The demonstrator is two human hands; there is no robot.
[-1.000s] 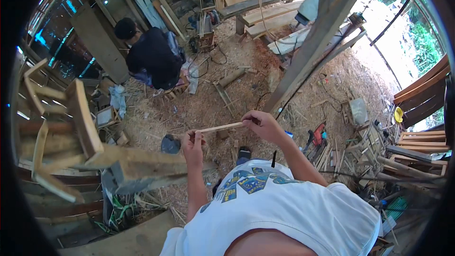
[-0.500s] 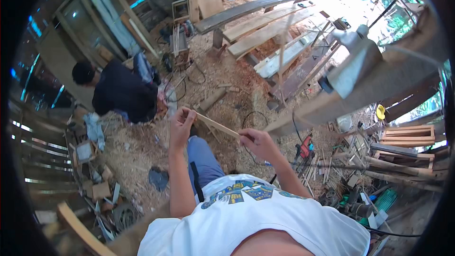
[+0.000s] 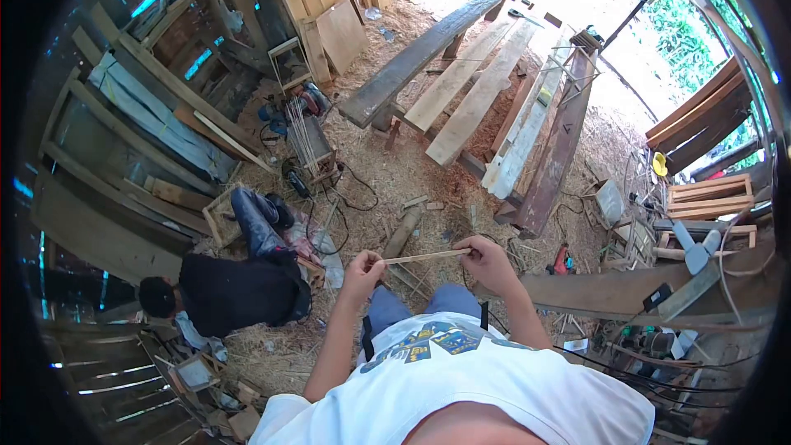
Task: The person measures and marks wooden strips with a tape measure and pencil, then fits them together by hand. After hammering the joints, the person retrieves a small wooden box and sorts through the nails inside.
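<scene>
A thin strip of pale wood (image 3: 427, 257) stretches level between my two hands, in front of my body and above the floor. My left hand (image 3: 362, 270) pinches one end between thumb and fingers. At the other end, my right hand (image 3: 490, 265) grips the strip, its fingers closed and bent over the tip. Below the strip, a short log (image 3: 404, 232) and thin offcuts lie on the shavings.
A co-worker in a dark shirt (image 3: 243, 292) sits low at the left. Long planks (image 3: 486, 91) rest on supports ahead. A thick beam (image 3: 593, 292) runs to my right. Cables (image 3: 362, 198) and a red power tool (image 3: 563, 260) lie on the floor.
My view has turned to the right. The wood strip has gone from slanting to nearly level, still held at both ends. The beam now appears lower in view.
</scene>
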